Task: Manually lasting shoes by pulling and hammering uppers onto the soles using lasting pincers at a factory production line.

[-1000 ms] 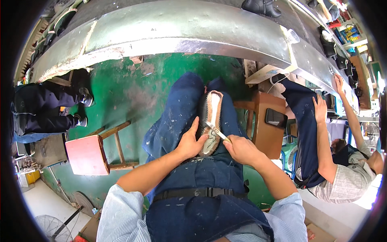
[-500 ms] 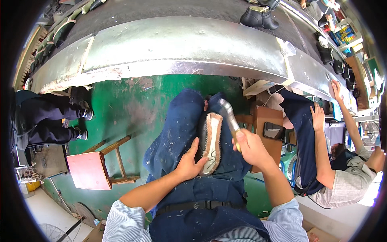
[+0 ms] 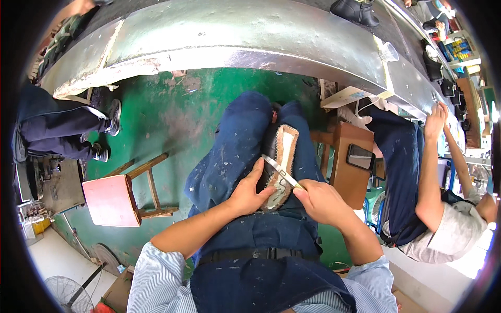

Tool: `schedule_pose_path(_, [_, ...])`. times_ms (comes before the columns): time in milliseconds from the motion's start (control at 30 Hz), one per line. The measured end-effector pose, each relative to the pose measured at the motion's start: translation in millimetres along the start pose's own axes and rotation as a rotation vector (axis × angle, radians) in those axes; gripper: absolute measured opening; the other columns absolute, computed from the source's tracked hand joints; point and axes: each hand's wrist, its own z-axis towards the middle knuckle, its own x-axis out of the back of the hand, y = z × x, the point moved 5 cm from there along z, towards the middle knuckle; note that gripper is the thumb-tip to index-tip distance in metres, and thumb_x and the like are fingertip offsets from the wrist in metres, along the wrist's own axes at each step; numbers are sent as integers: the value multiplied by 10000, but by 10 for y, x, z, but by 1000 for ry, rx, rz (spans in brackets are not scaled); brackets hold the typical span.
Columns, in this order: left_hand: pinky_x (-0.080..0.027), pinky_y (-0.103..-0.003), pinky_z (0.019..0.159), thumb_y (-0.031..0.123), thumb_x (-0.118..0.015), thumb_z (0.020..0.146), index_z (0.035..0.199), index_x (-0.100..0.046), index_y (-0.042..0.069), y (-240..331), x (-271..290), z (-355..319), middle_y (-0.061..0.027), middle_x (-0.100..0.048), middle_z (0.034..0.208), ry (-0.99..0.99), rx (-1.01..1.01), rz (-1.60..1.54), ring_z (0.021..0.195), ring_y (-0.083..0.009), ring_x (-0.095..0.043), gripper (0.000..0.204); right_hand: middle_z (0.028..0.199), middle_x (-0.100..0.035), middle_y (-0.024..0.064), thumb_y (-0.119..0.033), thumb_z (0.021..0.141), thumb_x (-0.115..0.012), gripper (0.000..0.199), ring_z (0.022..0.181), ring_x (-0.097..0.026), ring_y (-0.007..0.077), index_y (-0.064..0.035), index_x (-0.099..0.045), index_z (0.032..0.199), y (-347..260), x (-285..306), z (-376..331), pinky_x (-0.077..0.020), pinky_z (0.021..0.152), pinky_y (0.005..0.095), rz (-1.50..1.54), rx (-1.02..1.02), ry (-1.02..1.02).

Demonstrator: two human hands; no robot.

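An unfinished dark shoe [image 3: 285, 147] lies between my thighs with its underside up, showing a pale insole and a rough, stitched-looking edge. My left hand [image 3: 245, 194] grips its near left side, thumb over the bottom and fingers along the dark upper. My right hand [image 3: 322, 202] is closed round the yellowish handle of a slim silver hand tool [image 3: 279, 169]. The tool's metal part slants across the bottom of the shoe, its tip near my left fingers. I cannot make out the tool's exact kind.
A metal-edged bench [image 3: 219, 57] crosses ahead, with a black shoe [image 3: 356, 11] on it. A pink-topped stool [image 3: 112, 201] stands at left. At right, a phone [image 3: 360, 157] lies on a brown box [image 3: 350, 180], beside a seated co-worker [image 3: 438, 208]. Another person's legs [image 3: 68, 128] show at far left.
My right hand has brought the silver tool down and left, from above the shoe's right side to across its bottom. My left hand still grips the shoe. The view has shifted slightly.
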Motion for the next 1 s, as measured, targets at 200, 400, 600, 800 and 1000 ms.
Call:
schedule_pose_path(200, [-242, -338, 1177, 251, -703, 870, 1497, -173, -87, 59, 2, -46, -289, -247, 1545, -44, 30, -9, 1451, -347, -263, 888, 941, -654, 227, -332, 998, -478, 351, 787, -642, 433, 5, -576, 1006, 104, -318, -185, -526, 706, 480, -165, -113, -74])
schedule_pose_path(400, [-243, -332, 1176, 257, -716, 858, 1506, -165, -72, -11, -25, -46, -282, -246, 1549, -17, -24, -35, 1451, -340, -267, 912, 916, -661, 235, -330, 993, -488, 353, 815, -644, 431, 4, -596, 1024, 91, -342, -234, -518, 733, 499, -57, 30, 182])
schedule_pose_path(600, [-250, -329, 1171, 261, -727, 842, 1516, -131, -61, -92, -73, -33, -278, -248, 1550, -73, 41, -153, 1447, -338, -278, 956, 897, -653, 205, -336, 988, -499, 341, 819, -651, 409, -9, -585, 1029, 125, -438, -290, -531, 702, 467, -58, 110, 264])
schedule_pose_path(800, [-257, -321, 1167, 253, -740, 818, 1522, -116, -54, -200, -89, -6, -281, -253, 1549, -59, -34, -105, 1446, -334, -284, 989, 891, -648, 212, -336, 981, -510, 333, 816, -646, 402, -14, -591, 1018, 98, -433, -265, -524, 689, 474, -111, 3, 130])
schedule_pose_path(1000, [-258, -321, 1163, 277, -716, 850, 1525, -110, -53, -13, -7, 16, -274, -271, 1546, -143, 109, -143, 1439, -309, -307, 965, 888, -658, 236, -317, 996, -473, 335, 820, -633, 440, -3, -592, 985, 190, -347, -387, -500, 731, 514, 120, 48, 335])
